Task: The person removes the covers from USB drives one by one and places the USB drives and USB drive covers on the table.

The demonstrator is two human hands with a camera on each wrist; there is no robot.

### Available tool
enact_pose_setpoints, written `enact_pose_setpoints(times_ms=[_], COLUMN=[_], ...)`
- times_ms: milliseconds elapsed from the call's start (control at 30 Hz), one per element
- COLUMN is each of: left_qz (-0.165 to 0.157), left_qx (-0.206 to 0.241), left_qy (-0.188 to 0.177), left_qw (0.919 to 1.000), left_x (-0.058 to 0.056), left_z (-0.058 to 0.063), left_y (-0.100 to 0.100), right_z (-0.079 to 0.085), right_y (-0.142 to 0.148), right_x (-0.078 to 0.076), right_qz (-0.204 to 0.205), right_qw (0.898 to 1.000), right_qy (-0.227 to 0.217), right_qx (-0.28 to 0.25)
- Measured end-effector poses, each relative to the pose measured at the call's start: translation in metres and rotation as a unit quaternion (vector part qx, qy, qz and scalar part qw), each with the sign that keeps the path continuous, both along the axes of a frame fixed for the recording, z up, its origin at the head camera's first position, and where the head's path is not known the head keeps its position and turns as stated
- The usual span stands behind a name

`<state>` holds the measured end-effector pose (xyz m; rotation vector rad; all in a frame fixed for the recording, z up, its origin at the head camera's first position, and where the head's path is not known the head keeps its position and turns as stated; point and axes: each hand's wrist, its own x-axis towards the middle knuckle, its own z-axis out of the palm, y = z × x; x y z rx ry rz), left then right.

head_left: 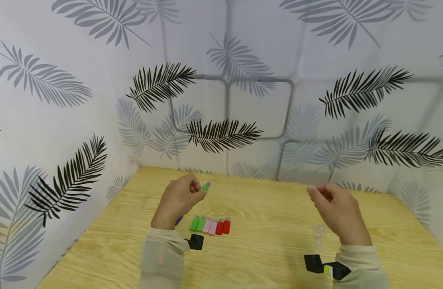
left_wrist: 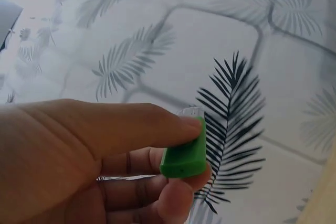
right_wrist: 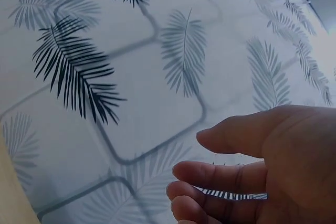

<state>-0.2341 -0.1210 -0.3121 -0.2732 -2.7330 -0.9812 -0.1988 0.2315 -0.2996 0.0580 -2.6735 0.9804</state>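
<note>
My left hand [head_left: 179, 198] is raised above the table and pinches a green USB stick [head_left: 205, 186] between thumb and fingers. Its silvery plug end points up and away from the hand. Seen from the left wrist, the thumb lies across the flat face of the green USB stick [left_wrist: 185, 156], with fingers beneath. Over the table's right side hovers my right hand [head_left: 338, 210], its fingers loosely bent. A gap shows between thumb and forefinger of the right hand [right_wrist: 236, 166] in the right wrist view, with nothing held.
On the wooden table [head_left: 257, 249] several USB sticks lie in a row: green [head_left: 194, 223], pink [head_left: 207, 225] and red [head_left: 226, 225]. A purple piece [head_left: 178, 220] is partly hidden by the left wrist. Small clear pieces [head_left: 318, 233] lie near the right wrist. Leaf-patterned cloth [head_left: 250, 108] hangs behind.
</note>
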Motion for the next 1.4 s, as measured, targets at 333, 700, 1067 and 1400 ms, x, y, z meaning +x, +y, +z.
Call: enact_pose_setpoints(times_ms=[333, 700, 1067, 1400], left_qz=[-0.090, -0.249, -0.364, -0.365], left_qx=[0.063, 0.067, 0.083, 0.087], left_qy=[0.026, 0.079, 0.078, 0.094], left_qw=[0.9936, 0.9630, 0.9244, 0.9220], left_x=[0.013, 0.021, 0.035, 0.040], left_z=[0.013, 0.022, 0.031, 0.035], left_y=[0.018, 0.035, 0.051, 0.052], right_z=[0.015, 0.023, 0.025, 0.026], right_y=[-0.037, -0.049, -0.078, -0.083], right_x=[0.012, 0.026, 0.035, 0.042], right_qz=[0.080, 0.113, 0.176, 0.249], right_qw=[0.994, 0.990, 0.975, 0.956], right_qy=[0.020, 0.040, 0.122, 0.152], right_qx=[-0.073, -0.071, -0.054, -0.027])
